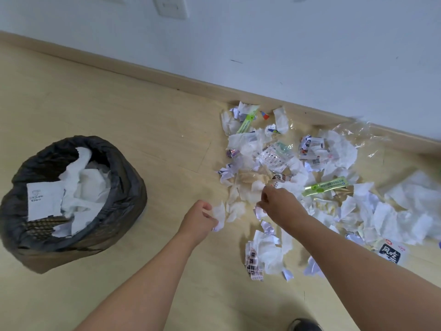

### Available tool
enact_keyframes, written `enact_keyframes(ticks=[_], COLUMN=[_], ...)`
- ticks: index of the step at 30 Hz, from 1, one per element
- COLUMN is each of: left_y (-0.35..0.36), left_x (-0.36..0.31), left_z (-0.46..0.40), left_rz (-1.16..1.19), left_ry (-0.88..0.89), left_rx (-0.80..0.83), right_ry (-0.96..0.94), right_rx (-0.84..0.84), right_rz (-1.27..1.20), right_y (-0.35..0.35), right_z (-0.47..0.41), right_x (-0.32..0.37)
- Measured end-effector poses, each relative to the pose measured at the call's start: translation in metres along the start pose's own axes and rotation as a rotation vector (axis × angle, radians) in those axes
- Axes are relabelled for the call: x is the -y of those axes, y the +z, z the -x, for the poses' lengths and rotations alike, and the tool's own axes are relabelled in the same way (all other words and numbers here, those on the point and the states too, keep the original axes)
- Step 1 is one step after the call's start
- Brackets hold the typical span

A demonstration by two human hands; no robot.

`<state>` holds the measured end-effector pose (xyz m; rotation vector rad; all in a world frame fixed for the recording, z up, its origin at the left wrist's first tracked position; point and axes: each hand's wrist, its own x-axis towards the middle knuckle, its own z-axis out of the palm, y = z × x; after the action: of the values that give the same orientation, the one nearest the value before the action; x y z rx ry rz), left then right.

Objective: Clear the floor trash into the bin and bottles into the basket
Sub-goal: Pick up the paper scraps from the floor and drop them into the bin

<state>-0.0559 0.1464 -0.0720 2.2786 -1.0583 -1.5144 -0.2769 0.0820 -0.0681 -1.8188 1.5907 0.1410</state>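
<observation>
Left hand (200,217) pinches a tissue scrap (220,217); right hand (278,204) pinches paper from the litter pile (310,182), gathering handfuls for the bin (71,197).

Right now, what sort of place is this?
Probably an indoor room, home or office, viewed at floor level: pale wood-look plank floor, white painted wall with a white wall plate, and a black-bag-lined bin beside scattered paper trash.

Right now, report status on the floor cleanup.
Left hand pinching tissue. Right hand picking in trash pile. Bin partly filled. Nothing in the way.
</observation>
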Motion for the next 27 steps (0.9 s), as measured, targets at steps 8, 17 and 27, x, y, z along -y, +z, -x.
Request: enact_keyframes(ticks=[8,17,27], left_y=[-0.055,-0.158,-0.292], left_x=[-0.034,-0.077,-0.005], left_z=[0.049,0.123,0.162], left_rz=[0.078,0.015,0.276], left_ry=[0.025,0.155,0.190], left_rx=[-0.016,-0.107,-0.540], right_ry=[-0.013,-0.109,-0.131], right_rx=[-0.026,-0.113,-0.097], right_rz=[0.074,0.057,-0.600], right_y=[-0.087,-0.160,-0.136], right_z=[0.034,0.090,0.107], right_x=[0.041,0.141,0.310])
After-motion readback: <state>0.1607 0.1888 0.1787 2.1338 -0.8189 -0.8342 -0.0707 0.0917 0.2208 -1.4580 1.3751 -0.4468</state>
